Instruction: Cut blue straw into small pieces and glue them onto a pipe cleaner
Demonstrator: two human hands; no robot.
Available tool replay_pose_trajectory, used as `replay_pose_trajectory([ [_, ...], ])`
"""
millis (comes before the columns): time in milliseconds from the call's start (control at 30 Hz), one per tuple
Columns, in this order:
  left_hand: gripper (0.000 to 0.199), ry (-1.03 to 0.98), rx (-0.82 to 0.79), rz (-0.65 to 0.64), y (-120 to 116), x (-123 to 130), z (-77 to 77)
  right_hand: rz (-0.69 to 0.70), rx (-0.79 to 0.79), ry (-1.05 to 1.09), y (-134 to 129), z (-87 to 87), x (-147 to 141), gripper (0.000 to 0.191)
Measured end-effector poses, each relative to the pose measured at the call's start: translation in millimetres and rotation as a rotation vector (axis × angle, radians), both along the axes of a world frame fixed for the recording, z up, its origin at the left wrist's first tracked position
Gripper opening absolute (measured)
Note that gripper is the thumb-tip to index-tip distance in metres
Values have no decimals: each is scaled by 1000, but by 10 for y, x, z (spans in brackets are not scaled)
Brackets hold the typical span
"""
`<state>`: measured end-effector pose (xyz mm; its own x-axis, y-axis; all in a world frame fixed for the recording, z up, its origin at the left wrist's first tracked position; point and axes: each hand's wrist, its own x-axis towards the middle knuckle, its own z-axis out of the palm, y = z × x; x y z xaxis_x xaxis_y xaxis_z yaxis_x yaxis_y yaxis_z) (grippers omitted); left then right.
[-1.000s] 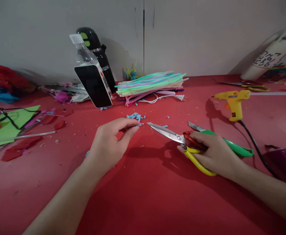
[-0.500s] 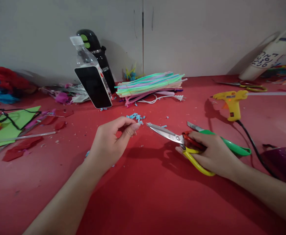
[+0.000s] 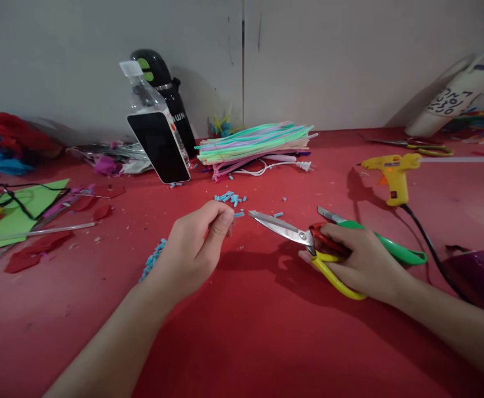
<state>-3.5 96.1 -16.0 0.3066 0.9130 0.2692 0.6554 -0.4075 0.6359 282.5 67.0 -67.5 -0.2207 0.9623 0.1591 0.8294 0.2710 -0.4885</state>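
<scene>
My left hand (image 3: 198, 249) is closed in a pinch. A short light-blue piece of pipe cleaner (image 3: 239, 214) sticks out past the fingertips towards the scissors. My right hand (image 3: 355, 260) is wrapped round the scissors (image 3: 283, 226), which have one red and one yellow handle. The blades look closed, their tip just right of the blue piece and apart from it. Beyond my left fingers lies a small heap of cut blue bits (image 3: 230, 197). More blue bits (image 3: 154, 260) lie beside my left wrist, partly hidden by it. A green-handled utility knife (image 3: 385, 241) lies behind my right hand.
A bundle of pastel pipe cleaners (image 3: 258, 145) lies near the wall. A phone (image 3: 161, 146) leans against a clear bottle (image 3: 144, 91), beside a black flask (image 3: 179, 110). On the right stands a yellow glue gun (image 3: 395, 171) with a black cord. Green paper (image 3: 38, 204) lies left.
My left fingers have shifted slightly down and left, and the blue piece now shows longer past them. More blue bits by my left wrist are uncovered. The scissors have barely moved.
</scene>
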Motion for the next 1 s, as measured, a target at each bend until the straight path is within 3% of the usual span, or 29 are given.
replay_pose_trajectory([
  [400, 33, -102, -144, -3, -32, 78, 22, -11, 35, -7, -14, -11, -19, 44],
  [1000, 31, -94, -127, -51, -24, 87, -7, -1, 26, -18, -2, 19, -29, 41],
])
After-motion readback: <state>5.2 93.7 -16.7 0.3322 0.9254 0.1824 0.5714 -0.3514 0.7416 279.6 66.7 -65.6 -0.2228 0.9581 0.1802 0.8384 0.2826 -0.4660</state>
